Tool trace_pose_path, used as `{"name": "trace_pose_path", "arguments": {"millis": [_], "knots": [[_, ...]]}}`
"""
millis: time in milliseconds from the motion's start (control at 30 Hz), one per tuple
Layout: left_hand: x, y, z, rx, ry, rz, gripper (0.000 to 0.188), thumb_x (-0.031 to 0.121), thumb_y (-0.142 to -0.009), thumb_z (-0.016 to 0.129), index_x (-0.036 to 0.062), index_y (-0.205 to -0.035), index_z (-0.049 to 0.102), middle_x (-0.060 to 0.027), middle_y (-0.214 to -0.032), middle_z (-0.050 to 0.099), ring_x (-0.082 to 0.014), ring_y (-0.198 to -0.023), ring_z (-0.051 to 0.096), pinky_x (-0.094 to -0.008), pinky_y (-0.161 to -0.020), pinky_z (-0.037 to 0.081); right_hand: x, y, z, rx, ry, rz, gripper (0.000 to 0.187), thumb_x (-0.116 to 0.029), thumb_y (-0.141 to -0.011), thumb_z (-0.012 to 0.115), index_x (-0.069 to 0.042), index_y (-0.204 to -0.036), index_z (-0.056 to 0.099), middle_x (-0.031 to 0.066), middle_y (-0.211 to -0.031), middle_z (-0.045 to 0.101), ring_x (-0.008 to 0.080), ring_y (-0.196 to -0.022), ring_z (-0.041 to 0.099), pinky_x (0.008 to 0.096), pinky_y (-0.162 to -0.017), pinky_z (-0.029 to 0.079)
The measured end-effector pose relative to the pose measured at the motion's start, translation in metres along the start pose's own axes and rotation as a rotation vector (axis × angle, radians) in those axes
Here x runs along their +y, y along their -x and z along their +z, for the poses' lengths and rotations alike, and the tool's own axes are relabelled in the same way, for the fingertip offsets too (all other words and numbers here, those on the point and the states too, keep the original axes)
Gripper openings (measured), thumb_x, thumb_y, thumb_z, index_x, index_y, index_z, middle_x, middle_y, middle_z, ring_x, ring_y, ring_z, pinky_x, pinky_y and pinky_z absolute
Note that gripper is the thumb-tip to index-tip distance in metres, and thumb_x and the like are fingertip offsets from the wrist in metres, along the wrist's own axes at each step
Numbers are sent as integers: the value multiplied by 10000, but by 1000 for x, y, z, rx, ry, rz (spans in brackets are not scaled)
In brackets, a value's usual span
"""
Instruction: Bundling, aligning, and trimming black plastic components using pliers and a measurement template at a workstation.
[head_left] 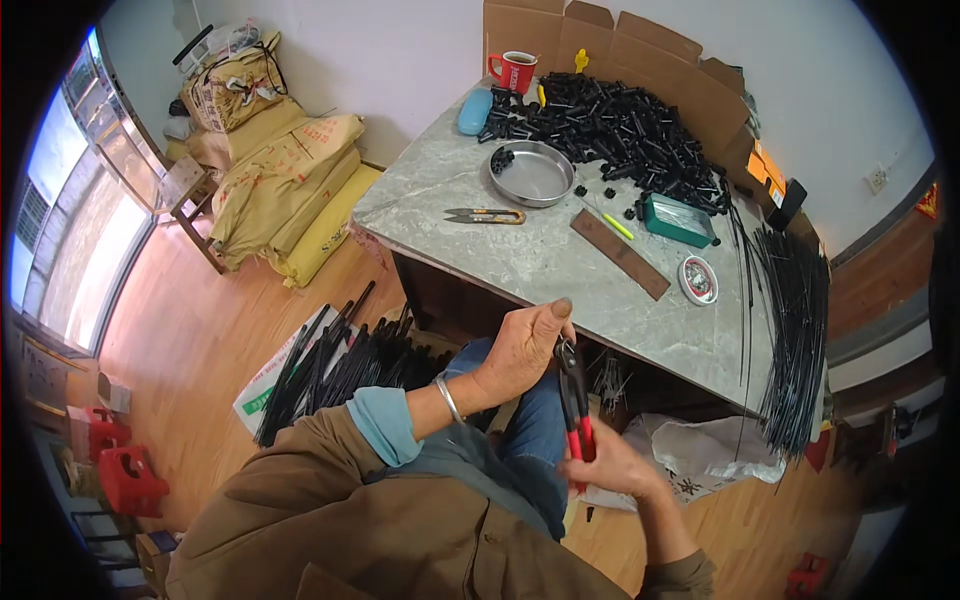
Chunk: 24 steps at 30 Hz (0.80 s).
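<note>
My right hand (pixel 618 462) is wrapped around the red handles of a pair of black-headed pliers (pixel 573 392), which point up and away from me over my lap. Just beyond my knees, in front of the table edge, my left hand (pixel 525 350) is closed with its thumb raised. Its fingertips meet the head of the pliers. What those fingers pinch is too small and too hidden to make out.
The grey marble-patterned table (pixel 480 250) bears a heap of black plastic parts (pixel 630 120), a round metal dish (pixel 535 180), thread snips (pixel 485 216), a brown flat bar (pixel 620 255), a green box (pixel 680 220) and a red mug (pixel 513 75). Long black rods (pixel 795 340) overhang its right side.
</note>
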<state>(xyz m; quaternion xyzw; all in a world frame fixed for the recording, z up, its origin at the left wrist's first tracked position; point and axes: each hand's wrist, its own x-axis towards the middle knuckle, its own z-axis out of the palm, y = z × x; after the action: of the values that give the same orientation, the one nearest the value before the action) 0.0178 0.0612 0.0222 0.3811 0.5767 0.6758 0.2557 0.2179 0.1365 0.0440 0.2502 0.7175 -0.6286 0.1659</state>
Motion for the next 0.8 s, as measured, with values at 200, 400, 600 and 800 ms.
{"name": "trace_pose_path", "arguments": {"millis": [200,400,600,800], "knots": [[3,5,-9,-58,183,-142,697,618,-957,302,27,-729,592,40,-532,405,-41,-508,384,-209,-467,298,-16,-8,-5,796,779,-650,168,-35,-840,607,5,-981,525,159,-809,628,305,-687,631,368,-616,503],[-5,9,-12,-40,88,-67,688,594,-971,295,18,-732,585,28,-560,442,-44,-518,408,-204,-476,323,12,-1,6,-113,-373,53,217,-166,-844,637,-30,-956,512,79,-625,562,166,-486,550,293,-468,464],[-3,7,-21,-117,161,-183,675,569,-982,307,11,-720,583,22,-585,460,-50,-541,406,-225,-498,328,-17,0,-16,438,397,-481,233,-49,-869,568,27,-1078,499,73,-727,589,144,-606,558,278,-576,484],[-11,9,-14,-100,61,-43,646,551,-986,330,4,-765,593,19,-601,464,-43,-564,391,-222,-506,313,16,-10,-2,-455,-928,-44,216,-170,-830,676,-39,-907,523,59,-597,552,167,-473,527,268,-459,428]]}}
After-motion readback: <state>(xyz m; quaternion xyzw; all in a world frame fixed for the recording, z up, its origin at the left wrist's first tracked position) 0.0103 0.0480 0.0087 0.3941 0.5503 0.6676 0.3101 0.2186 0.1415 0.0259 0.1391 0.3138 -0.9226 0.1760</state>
